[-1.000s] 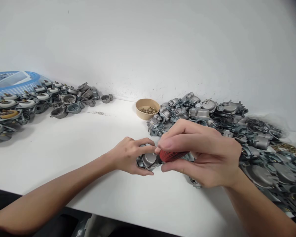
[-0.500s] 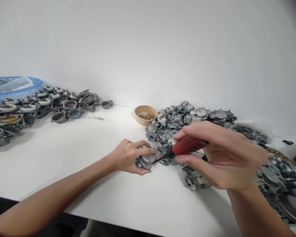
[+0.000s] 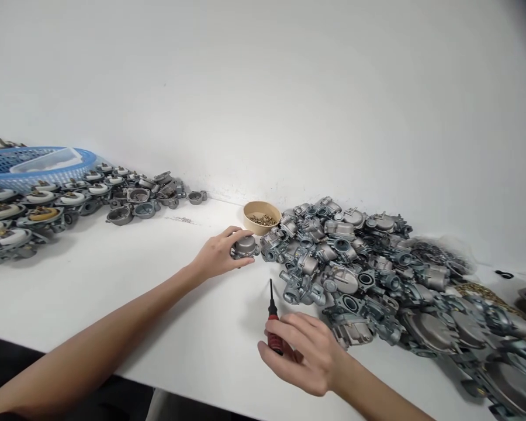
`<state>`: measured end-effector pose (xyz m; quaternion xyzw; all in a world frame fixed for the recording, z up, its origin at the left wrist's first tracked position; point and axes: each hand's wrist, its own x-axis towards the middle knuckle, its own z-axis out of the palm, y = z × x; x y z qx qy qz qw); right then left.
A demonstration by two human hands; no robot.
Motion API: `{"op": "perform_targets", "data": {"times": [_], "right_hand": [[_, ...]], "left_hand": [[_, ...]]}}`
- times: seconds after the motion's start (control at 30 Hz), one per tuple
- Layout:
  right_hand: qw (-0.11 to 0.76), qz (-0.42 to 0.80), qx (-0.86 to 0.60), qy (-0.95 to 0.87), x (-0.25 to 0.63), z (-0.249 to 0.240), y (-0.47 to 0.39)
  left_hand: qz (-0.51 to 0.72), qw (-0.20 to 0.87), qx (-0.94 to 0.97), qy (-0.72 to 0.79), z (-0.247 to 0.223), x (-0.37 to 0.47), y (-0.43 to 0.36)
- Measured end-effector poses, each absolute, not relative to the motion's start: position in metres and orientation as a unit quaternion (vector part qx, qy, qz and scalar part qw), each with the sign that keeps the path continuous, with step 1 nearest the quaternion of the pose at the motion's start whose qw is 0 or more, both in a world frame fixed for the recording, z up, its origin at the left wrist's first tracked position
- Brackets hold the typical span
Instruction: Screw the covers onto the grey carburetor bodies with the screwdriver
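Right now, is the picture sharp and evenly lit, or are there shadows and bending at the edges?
Head view: soft, even light; faint shadows under the left hand and the red-handled screwdriver; the white table's edge curves from lens distortion; the top right corner darkens; the grey metal parts pile blurs toward the right.

Surface (image 3: 114,292) against wall (image 3: 289,88). Basket (image 3: 30,161) far left, rows of metal parts (image 3: 48,202) before and right of it. Bowl (image 3: 262,216) centre-back. Heap of metal parts (image 3: 377,275) right of bowl. Left hand (image 3: 219,252) on cap (image 3: 245,245) just before bowl. Right hand (image 3: 304,351) nearer, on screwdriver (image 3: 272,318) lying on surface.
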<state>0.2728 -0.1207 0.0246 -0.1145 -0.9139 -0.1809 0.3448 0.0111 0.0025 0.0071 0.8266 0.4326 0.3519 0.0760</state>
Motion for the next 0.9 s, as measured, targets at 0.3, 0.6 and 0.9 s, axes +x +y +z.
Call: {"op": "perform_targets", "data": {"times": [0.3,0.6,0.9], "right_hand": [[0.29,-0.082,-0.214,-0.929,0.275,-0.003,-0.116],[0.273,0.022,-0.258,-0.927,0.273,-0.007,-0.119],[0.281,0.069,-0.285,-0.914,0.27,-0.002,-0.118]], "left_hand": [[0.355,0.125,0.83,0.413,0.007,0.019,-0.004],[0.375,0.135,0.827,0.396,0.0,0.018,-0.001],[0.374,0.167,0.825,0.389,-0.001,0.019,-0.002]]}}
